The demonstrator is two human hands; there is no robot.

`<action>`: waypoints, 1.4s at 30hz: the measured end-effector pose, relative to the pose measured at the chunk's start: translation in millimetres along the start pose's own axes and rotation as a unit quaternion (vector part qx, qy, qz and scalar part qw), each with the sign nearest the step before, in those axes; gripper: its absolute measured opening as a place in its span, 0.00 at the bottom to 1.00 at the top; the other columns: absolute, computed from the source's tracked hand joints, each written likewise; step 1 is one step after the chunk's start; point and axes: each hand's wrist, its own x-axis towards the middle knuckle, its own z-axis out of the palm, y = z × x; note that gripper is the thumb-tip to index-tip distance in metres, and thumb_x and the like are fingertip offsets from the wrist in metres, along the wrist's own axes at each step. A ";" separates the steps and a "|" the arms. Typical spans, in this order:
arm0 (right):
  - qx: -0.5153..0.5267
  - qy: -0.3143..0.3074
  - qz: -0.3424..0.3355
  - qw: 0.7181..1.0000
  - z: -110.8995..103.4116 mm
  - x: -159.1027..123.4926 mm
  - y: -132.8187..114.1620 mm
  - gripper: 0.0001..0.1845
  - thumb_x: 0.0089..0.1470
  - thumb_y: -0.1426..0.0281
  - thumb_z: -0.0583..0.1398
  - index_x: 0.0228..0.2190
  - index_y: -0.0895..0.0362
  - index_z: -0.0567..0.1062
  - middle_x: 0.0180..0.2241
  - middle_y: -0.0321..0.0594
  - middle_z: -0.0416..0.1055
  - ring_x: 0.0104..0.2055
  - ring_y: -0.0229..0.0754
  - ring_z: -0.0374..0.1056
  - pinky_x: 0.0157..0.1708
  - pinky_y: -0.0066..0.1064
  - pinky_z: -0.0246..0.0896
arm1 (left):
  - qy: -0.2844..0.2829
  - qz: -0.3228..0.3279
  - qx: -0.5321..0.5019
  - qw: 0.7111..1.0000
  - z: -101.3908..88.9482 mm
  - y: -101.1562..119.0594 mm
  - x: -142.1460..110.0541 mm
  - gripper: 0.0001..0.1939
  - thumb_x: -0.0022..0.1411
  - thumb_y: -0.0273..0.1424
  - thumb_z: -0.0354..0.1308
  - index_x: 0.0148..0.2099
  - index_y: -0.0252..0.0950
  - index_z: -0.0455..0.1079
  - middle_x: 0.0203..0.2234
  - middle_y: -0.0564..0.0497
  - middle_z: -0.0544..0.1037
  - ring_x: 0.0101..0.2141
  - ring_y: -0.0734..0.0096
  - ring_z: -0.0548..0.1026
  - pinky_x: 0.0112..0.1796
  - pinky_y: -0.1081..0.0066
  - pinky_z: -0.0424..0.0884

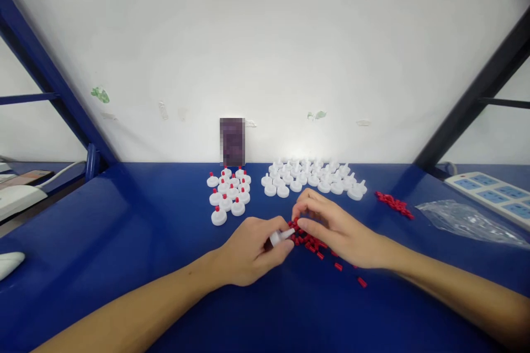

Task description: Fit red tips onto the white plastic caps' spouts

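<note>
My left hand is closed around a white nozzle cap, its narrow spout pointing right. Close to that spout, the thumb and forefinger of my right hand pinch a small red tip cap, partly hidden by the fingers. Under and beside my right hand lies a loose pile of red tip caps. Left of centre, several white nozzle caps with red tips stand in a group. Behind my hands is a larger group of white nozzle caps with bare spouts.
A second heap of red tip caps lies at the right, beside a clear plastic bag. A power strip is at the right edge. A pixelated dark rectangle stands against the wall. A white mouse-like object sits far left.
</note>
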 end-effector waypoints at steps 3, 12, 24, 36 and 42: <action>0.036 0.025 -0.007 0.999 -0.6 -5.9 1.9 0.09 0.67 0.65 0.52 0.38 0.55 0.70 0.31 0.36 0.64 0.30 0.36 0.59 0.30 0.27 0.58 | -0.019 0.043 0.076 0.996 2.4 0.0 -0.5 0.07 0.67 0.34 0.50 0.38 0.36 0.64 0.21 0.58 0.64 0.22 0.75 0.60 0.26 0.72 0.56; -0.034 0.026 -0.115 0.992 13.5 -19.4 2.8 0.08 0.66 0.68 0.55 0.42 0.57 0.71 0.29 0.35 0.68 0.27 0.33 0.62 0.28 0.26 0.58 | 0.005 0.043 0.104 0.994 5.3 -0.7 2.0 0.05 0.65 0.33 0.52 0.37 0.37 0.64 0.22 0.57 0.66 0.22 0.75 0.63 0.26 0.74 0.58; -0.121 0.073 -0.149 0.979 15.9 -21.3 9.5 0.12 0.68 0.66 0.51 0.46 0.56 0.71 0.27 0.35 0.75 0.25 0.35 0.67 0.33 0.30 0.62 | 0.034 0.074 0.122 0.989 4.2 1.1 3.1 0.06 0.65 0.32 0.52 0.39 0.35 0.67 0.23 0.55 0.68 0.24 0.74 0.64 0.27 0.74 0.61; -0.129 0.073 -0.144 0.978 17.8 -22.7 12.3 0.13 0.68 0.70 0.50 0.49 0.56 0.71 0.38 0.39 0.79 0.32 0.37 0.72 0.36 0.31 0.61 | 0.024 0.054 0.115 0.992 3.8 0.1 1.2 0.06 0.66 0.32 0.53 0.42 0.36 0.67 0.25 0.55 0.69 0.24 0.73 0.65 0.28 0.74 0.62; -0.132 0.086 -0.141 0.977 18.0 -20.7 13.5 0.11 0.67 0.70 0.53 0.48 0.56 0.71 0.31 0.33 0.77 0.27 0.35 0.68 0.34 0.30 0.58 | 0.041 0.057 0.108 0.992 4.3 0.4 1.6 0.05 0.64 0.31 0.56 0.43 0.37 0.67 0.26 0.57 0.70 0.24 0.75 0.65 0.27 0.75 0.61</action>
